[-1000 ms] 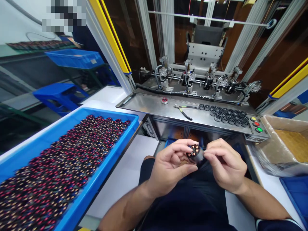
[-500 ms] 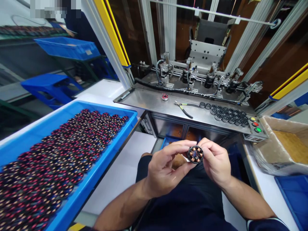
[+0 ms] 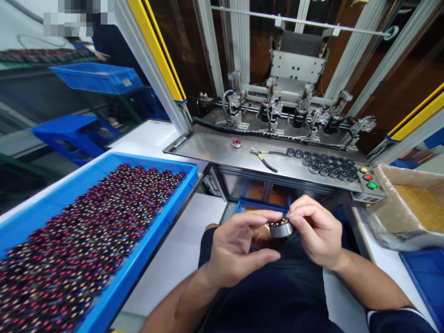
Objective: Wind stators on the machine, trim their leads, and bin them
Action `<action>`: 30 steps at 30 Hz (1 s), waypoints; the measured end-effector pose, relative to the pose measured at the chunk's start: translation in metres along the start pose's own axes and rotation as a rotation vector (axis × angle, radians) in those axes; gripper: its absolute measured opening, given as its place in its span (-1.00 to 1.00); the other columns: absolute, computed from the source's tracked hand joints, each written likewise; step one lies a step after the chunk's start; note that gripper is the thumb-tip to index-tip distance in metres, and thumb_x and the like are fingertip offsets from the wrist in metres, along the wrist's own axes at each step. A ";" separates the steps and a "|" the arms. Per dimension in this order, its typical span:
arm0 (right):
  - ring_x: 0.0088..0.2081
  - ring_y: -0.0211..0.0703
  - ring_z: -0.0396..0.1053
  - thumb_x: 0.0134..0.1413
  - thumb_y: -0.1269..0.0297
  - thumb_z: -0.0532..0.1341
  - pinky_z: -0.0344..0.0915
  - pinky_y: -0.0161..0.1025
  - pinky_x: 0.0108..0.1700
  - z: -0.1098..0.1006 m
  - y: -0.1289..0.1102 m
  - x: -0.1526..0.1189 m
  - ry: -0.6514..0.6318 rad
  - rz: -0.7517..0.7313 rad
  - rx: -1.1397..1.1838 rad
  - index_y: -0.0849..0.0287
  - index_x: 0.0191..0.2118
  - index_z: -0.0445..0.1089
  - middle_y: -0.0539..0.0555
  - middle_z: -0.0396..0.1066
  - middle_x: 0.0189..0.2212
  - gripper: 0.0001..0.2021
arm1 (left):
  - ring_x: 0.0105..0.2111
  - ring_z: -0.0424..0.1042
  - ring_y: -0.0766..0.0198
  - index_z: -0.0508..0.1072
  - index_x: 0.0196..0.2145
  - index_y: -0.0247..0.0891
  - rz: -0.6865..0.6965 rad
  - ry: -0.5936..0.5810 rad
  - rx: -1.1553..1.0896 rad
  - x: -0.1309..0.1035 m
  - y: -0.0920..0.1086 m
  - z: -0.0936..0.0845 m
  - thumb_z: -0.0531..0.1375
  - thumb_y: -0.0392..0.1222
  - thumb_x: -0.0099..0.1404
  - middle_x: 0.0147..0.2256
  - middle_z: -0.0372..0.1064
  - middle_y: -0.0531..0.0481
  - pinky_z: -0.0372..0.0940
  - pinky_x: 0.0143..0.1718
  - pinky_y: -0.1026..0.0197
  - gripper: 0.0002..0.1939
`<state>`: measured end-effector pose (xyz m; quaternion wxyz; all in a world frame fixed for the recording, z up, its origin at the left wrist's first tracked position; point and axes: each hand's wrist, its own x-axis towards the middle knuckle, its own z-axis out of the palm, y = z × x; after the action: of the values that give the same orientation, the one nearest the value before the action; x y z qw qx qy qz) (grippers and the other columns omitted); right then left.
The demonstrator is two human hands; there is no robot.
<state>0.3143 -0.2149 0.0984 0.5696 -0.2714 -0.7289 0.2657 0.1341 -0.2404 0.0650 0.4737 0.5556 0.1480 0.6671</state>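
A small round motor part (image 3: 281, 229), with a silvery side and copper windings on top, is held up above my lap. My right hand (image 3: 314, 231) pinches its right edge between thumb and fingers. On the other side, my left hand (image 3: 239, 245) has its thumb and fingers spread, with the fingertips close to the part's top left edge; whether they touch it is unclear. Many similar parts with red and copper windings fill a blue tray (image 3: 163, 217) on the left.
On the metal bench (image 3: 211, 149) lie a red-topped part (image 3: 236, 143), pliers (image 3: 265, 159) and a cluster of black parts (image 3: 329, 165). Fixtures (image 3: 300, 118) stand behind. A lined box (image 3: 398, 208) is at right. Another person (image 3: 111, 44) is at upper left.
The round part has tilted from facing the camera to showing its silvery side. My left thumb has moved down off it, and my right hand has shifted slightly right.
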 end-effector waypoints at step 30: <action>-0.42 -0.26 0.43 0.26 0.50 0.23 0.41 -0.36 -0.39 -0.035 -0.036 0.043 -0.385 -0.252 -0.345 0.17 -0.25 0.46 0.04 0.45 -0.45 -0.89 | -0.44 0.63 0.21 0.49 -0.05 -0.28 -0.725 -0.126 -0.487 0.018 -0.003 0.011 0.35 -0.04 0.30 -0.34 0.58 -0.09 0.45 -0.47 0.34 -0.65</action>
<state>0.3366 -0.2077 0.1605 0.3949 -0.2162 -0.8859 0.1117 0.1462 -0.2281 0.0776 0.8023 0.3796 0.1427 0.4380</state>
